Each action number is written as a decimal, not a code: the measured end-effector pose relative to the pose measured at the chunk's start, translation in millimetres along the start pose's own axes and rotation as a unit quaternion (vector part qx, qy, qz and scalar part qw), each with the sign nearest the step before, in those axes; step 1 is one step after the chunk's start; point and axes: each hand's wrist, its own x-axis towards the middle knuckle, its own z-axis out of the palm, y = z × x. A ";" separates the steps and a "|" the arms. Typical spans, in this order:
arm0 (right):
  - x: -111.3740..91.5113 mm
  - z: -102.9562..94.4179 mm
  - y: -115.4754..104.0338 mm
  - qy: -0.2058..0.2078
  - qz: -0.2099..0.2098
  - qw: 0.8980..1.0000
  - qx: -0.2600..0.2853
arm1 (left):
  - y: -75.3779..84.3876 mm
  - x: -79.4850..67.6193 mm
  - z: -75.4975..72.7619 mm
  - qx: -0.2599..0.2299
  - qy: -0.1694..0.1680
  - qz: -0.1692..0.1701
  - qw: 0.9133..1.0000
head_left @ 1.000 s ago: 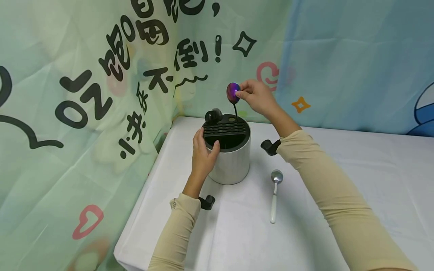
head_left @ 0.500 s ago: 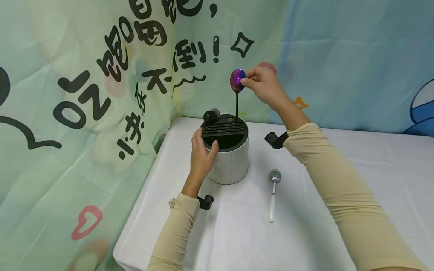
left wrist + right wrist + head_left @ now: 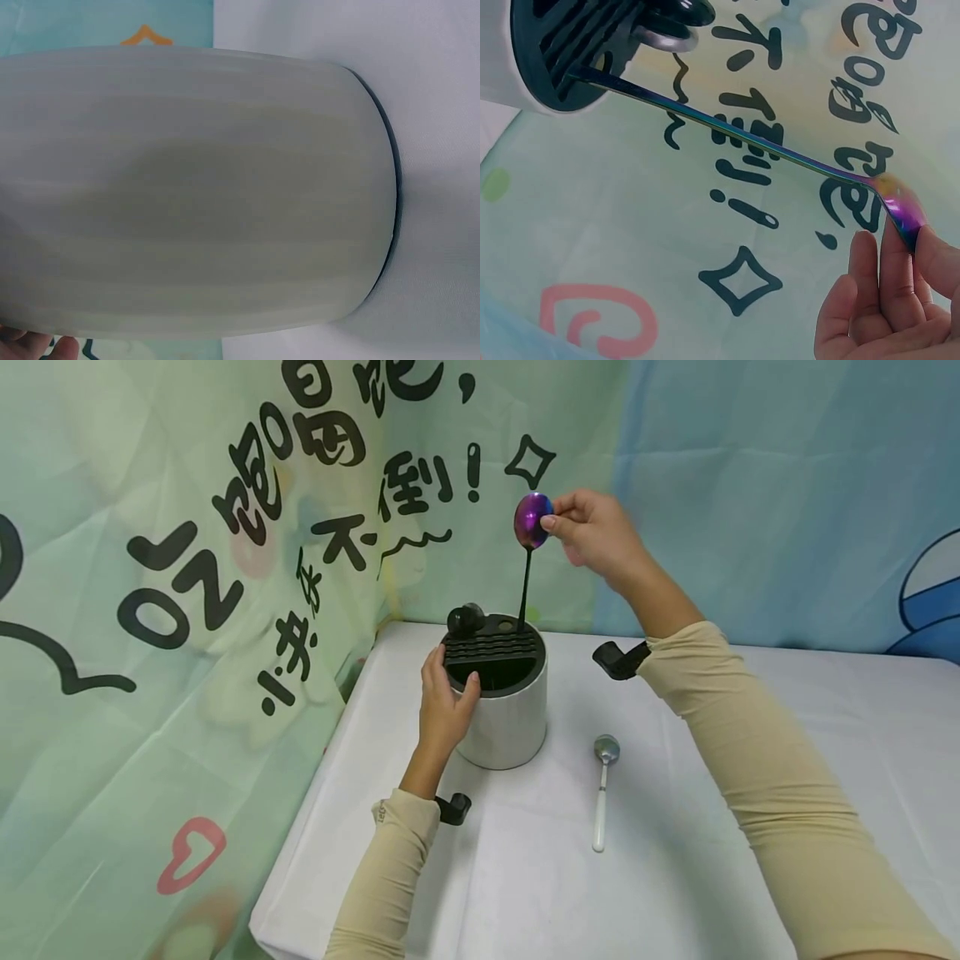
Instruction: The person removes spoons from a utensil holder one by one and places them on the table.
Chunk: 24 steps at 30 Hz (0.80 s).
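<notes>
Head view has your right hand (image 3: 592,531) pinching the purple spoon (image 3: 532,522) by its bowl, handle down, its end at the one o'clock of the lid (image 3: 492,647); whether it sits inside is hard to tell. Your left hand (image 3: 444,702) lies spread against the white holder (image 3: 506,727) at nine o'clock. Drawing the spoon out looks like the step, so the next move likely calls for a straight upward pull. A white-handled spoon (image 3: 602,793) lies apart at four o'clock.

The beige left cuff (image 3: 411,818) bore small dark lettering (image 3: 381,812), a black mount (image 3: 454,809) jutting beside it; right of that cuff, a creased beige sleeve (image 3: 780,785) had another mount (image 3: 619,661).
</notes>
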 end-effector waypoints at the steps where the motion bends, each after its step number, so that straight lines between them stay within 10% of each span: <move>1: -0.1 -1.3 -0.8 0.001 0.001 1.000 -0.001 | 0.1 0.0 0.0 0.000 0.000 0.000 1.000; 24: -11.6 -52.8 2.1 0.042 -0.032 0.994 0.098 | 1.0 -2.1 1.2 -0.001 -0.001 -0.009 1.000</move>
